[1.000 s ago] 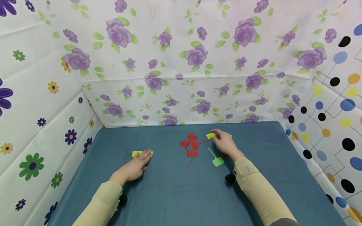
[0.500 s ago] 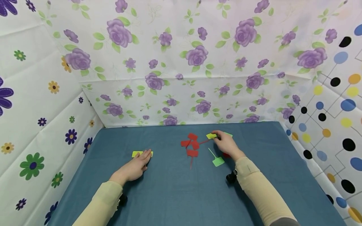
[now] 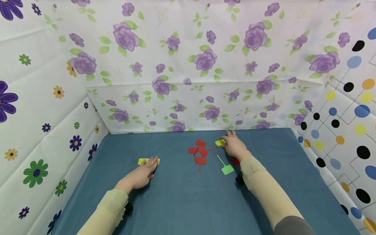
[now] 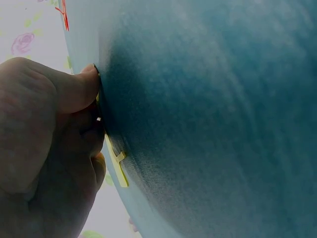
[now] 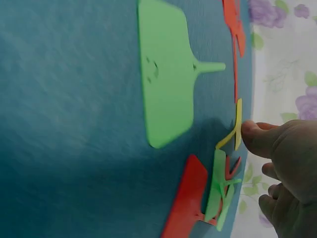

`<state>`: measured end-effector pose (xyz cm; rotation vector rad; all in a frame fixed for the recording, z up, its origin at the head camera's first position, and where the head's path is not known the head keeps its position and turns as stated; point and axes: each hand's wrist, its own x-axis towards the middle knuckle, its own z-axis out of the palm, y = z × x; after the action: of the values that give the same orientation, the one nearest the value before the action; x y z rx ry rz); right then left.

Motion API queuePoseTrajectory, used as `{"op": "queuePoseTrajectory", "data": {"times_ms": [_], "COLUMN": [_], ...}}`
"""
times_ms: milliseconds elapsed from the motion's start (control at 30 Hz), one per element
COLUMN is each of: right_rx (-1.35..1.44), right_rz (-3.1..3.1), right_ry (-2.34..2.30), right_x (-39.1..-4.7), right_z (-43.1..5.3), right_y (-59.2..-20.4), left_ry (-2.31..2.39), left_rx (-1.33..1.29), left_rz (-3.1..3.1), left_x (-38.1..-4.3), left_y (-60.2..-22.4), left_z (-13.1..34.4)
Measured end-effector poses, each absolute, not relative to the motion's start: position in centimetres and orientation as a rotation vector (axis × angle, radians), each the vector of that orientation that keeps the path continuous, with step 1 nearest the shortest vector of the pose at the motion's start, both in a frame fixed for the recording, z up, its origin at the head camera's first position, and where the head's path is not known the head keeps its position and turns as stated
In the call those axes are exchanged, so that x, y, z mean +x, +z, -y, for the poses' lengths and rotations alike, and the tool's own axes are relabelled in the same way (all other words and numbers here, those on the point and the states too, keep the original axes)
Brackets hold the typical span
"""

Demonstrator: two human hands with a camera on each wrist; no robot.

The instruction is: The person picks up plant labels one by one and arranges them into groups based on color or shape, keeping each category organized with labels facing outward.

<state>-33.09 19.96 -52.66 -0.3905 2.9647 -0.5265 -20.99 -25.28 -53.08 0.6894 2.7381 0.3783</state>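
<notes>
In the head view, my left hand lies with its fingers straight over a yellow tag on the blue cloth, covering its middle. The left wrist view shows the thumb stretched beside that yellow plastic, with a short stub sticking out. Farther right, my right hand has thumb and forefinger at another yellow tag, pinching its edge, while other fingers point toward the back wall. A thin stem shows on this yellow tag in the right wrist view, the thumb tip right against it.
Several red tags lie clustered between the hands. A green tag with a thin tail lies nearer, and a red tag shows beside the right sleeve. Overlapping green tags lie below the right thumb. A flowered cloth wall stands behind.
My right hand has shifted slightly left, its other fingers now stretched toward the back; it hides the green tag seen beside it before. The left hand stays on its yellow tag. The view tilts slightly.
</notes>
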Motion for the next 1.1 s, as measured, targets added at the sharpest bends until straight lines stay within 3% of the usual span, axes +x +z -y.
{"op": "queuePoseTrajectory", "data": {"times_ms": [433,1100], "right_rx": [-0.21,-0.169], "right_rz": [-2.937,-3.022], "right_ry": [-0.286,-0.255], "right_x": [-34.6,-33.8], "right_z": [-19.2,-18.2], "right_y": [-52.5,-52.3], "left_ry": [0.412,0.39], "left_rx": [0.7,0.695], "left_rz": [-2.744,-2.746], "left_x": [-20.8,-20.6], "left_y": [-53.0,-52.8], "left_z": [25.4,25.2]}}
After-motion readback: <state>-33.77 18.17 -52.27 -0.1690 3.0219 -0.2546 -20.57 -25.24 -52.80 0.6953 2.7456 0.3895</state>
